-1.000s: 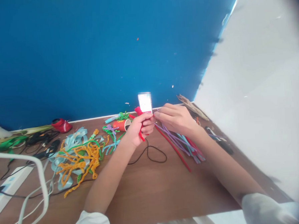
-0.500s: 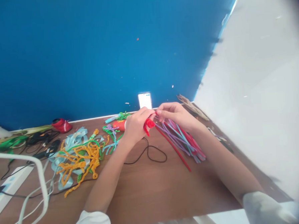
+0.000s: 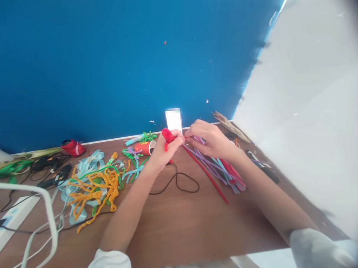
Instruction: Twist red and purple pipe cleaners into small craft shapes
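Observation:
My left hand (image 3: 164, 150) is closed around a red pipe cleaner (image 3: 167, 135), whose coiled, fuzzy end shows above the thumb side. Fingers of my right hand (image 3: 208, 138) pinch a thin red strand of it close to the left fingertips. The two hands almost meet in front of the lit phone (image 3: 174, 121). Below the right hand and forearm lies a bunch of purple, blue and pink pipe cleaners (image 3: 216, 166). One long red pipe cleaner (image 3: 209, 178) lies apart along its near side.
Left of my hands, a red paper cup (image 3: 145, 147) lies on its side. Beyond it are orange pipe cleaners (image 3: 94, 188) tangled with pale blue ribbon (image 3: 92, 164). A black cable (image 3: 188, 189) loops on the brown table (image 3: 184, 229). A power strip (image 3: 14, 222) sits far left.
My left hand has turned, so the red coiled end moved up and left, from beside the fingers to above them. My right hand has shifted slightly and still pinches the red strand.

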A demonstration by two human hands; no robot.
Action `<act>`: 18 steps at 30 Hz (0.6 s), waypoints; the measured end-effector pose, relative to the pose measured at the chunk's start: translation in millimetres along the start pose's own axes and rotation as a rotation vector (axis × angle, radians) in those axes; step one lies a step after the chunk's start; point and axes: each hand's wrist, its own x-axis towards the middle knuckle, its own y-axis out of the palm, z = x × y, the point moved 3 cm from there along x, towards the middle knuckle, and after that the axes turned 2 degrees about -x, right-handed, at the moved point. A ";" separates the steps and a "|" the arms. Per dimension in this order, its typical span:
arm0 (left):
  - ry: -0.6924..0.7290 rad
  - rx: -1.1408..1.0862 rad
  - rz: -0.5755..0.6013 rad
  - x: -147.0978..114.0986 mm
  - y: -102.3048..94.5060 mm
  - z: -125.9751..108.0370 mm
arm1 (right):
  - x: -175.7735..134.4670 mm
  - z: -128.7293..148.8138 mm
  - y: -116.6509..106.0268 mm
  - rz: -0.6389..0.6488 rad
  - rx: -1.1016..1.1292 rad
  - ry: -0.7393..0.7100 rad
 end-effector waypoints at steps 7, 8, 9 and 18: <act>-0.280 -0.398 0.132 1.6 1.3 9.4 | -2.2 3.4 4.0 -0.051 -0.243 -0.042; -0.205 -0.304 0.081 1.6 -1.2 5.6 | -1.4 3.1 3.7 -0.078 -0.161 0.015; -0.113 -0.178 0.022 1.3 -3.9 1.1 | -0.5 1.9 3.1 -0.105 -0.059 0.093; 0.476 0.827 -0.131 -4.3 -3.5 -7.9 | 1.6 -8.3 5.0 -0.076 0.661 0.535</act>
